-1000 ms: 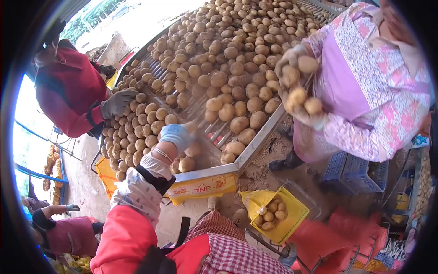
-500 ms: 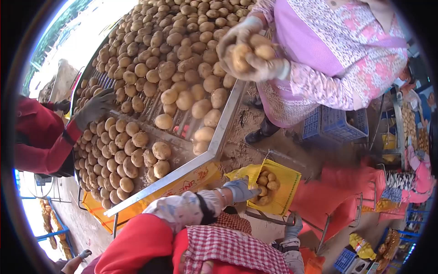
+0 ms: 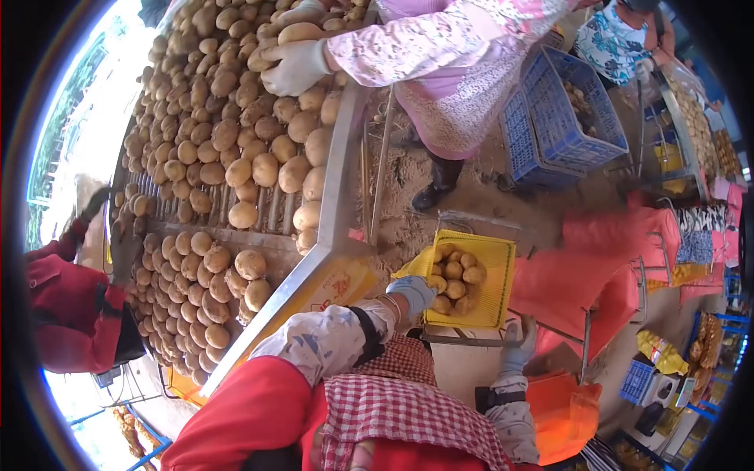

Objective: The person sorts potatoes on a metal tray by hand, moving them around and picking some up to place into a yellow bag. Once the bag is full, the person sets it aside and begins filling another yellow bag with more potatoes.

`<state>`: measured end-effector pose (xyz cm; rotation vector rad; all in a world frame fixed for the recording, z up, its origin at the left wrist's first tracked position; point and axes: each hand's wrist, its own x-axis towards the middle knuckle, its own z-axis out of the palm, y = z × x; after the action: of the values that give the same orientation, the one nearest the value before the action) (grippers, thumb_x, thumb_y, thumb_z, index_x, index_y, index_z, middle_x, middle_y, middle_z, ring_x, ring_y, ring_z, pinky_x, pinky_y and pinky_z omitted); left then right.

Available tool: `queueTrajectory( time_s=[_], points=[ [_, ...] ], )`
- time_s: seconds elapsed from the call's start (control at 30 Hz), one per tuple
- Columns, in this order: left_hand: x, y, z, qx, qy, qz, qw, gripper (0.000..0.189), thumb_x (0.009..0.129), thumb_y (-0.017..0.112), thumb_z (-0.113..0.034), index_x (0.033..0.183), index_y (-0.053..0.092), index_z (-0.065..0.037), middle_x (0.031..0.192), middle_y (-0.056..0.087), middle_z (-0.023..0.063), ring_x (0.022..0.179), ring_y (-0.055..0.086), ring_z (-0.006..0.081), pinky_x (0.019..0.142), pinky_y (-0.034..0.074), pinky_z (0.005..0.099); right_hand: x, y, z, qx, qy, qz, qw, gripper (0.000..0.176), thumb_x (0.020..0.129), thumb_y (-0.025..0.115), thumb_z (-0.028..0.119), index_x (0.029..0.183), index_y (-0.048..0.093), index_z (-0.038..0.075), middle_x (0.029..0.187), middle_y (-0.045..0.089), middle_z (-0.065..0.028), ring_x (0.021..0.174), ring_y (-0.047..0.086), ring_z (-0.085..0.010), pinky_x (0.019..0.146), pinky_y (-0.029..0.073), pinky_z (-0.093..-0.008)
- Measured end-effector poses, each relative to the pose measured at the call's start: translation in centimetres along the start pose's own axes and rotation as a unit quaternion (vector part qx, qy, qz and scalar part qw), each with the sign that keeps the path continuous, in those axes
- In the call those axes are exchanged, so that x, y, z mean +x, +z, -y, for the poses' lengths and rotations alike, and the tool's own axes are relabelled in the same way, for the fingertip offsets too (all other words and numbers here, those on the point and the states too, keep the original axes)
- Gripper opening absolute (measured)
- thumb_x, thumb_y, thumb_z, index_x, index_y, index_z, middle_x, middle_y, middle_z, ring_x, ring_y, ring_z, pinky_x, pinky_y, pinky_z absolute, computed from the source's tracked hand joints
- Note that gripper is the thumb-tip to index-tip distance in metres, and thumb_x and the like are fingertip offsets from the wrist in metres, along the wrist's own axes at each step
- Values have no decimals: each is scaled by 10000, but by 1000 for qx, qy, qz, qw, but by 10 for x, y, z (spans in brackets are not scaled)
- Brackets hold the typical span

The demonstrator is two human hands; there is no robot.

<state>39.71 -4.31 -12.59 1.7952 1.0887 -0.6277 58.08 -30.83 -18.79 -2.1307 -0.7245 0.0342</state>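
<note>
My left hand (image 3: 414,292), in a light blue glove, is at the near left edge of a yellow crate (image 3: 503,259) that holds several potatoes (image 3: 457,275). Its fingers are curled, and I cannot tell whether a potato is in them. My right hand (image 3: 518,345), in a grey glove, rests with fingers spread on the metal frame under the crate, beside an orange sack (image 3: 561,412). To my left runs a metal sorting table (image 3: 334,180) covered with potatoes (image 3: 228,141).
A person in a pink floral top reaches a white-gloved hand (image 3: 294,67) onto the table's potatoes. A person in red (image 3: 71,314) stands at the table's left side. Blue crates (image 3: 550,118) stand on the dirt floor behind the yellow crate. Red-orange sacks (image 3: 620,267) hang at the right.
My left hand left the potatoes on the table and swung right to the yellow crate. My view turned right and down. The co-worker's hands went back onto the table.
</note>
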Motion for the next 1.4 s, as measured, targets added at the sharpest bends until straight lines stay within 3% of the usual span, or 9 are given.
queueTrajectory(
  time_s=[0.17,0.3,0.33,0.43,1.03,1.1,1.13,1.27,1.4],
  points=[
    [21,22,25,37,69,-15,997,514,929,462,-477,1112,695,-57,1125,676,202,1081,632,377,937,485,436,5,-11,-21,-22,-34,52,998,213,886,649,166,1008,667,-8,1002,684,-159,1027,637,-307,951,479,-387],
    [35,34,40,55,120,-36,991,469,943,441,-441,1078,703,-76,1100,682,194,1064,633,385,929,490,439,10,-6,-52,45,33,127,990,91,955,526,197,943,598,142,775,509,45,714,519,-114,619,461,-274],
    [25,28,35,45,96,-40,994,475,955,411,-442,1060,704,-82,1090,686,186,1059,632,387,933,488,440,11,-8,-43,112,124,126,978,178,899,575,183,865,674,40,818,658,-91,767,594,-206,718,483,-340],
    [14,22,29,78,149,-41,985,487,948,431,-449,1049,702,-56,1092,684,194,1057,635,376,923,489,437,14,-10,-9,-50,6,74,996,286,926,586,253,760,662,33,669,612,-123,622,561,-209,602,463,-356],
    [33,35,33,86,160,-31,983,446,958,414,-422,1084,710,-114,1125,691,141,1046,650,347,896,495,441,21,0,-45,-32,69,60,995,248,939,603,201,812,630,-10,709,617,-47,629,537,-120,581,471,-313],
    [21,28,32,58,142,-35,988,463,953,417,-427,1086,701,-87,1108,688,168,1057,640,361,913,490,432,22,-1,-57,247,144,43,957,194,920,604,153,812,628,-7,739,616,-36,697,550,-132,596,485,-328],
    [21,29,36,50,159,-34,986,469,953,416,-430,1081,699,-79,1104,684,182,1061,637,366,921,487,429,14,-11,-30,-4,134,123,983,180,907,603,136,796,618,-5,756,617,-24,731,551,-132,622,499,-339],
    [14,19,26,29,102,-24,994,481,954,421,-444,1082,695,-70,1114,674,204,1072,629,377,939,480,430,18,-11,-19,-99,-72,97,988,282,934,590,261,827,664,12,759,667,-141,694,623,-289,639,471,-391],
    [28,27,33,36,58,11,998,514,948,451,-465,1137,675,-42,1167,659,202,1122,605,397,965,467,437,21,-17,-3,-124,7,148,981,363,945,584,318,771,659,8,738,635,-195,668,599,-344,619,449,-420]
  ],
)
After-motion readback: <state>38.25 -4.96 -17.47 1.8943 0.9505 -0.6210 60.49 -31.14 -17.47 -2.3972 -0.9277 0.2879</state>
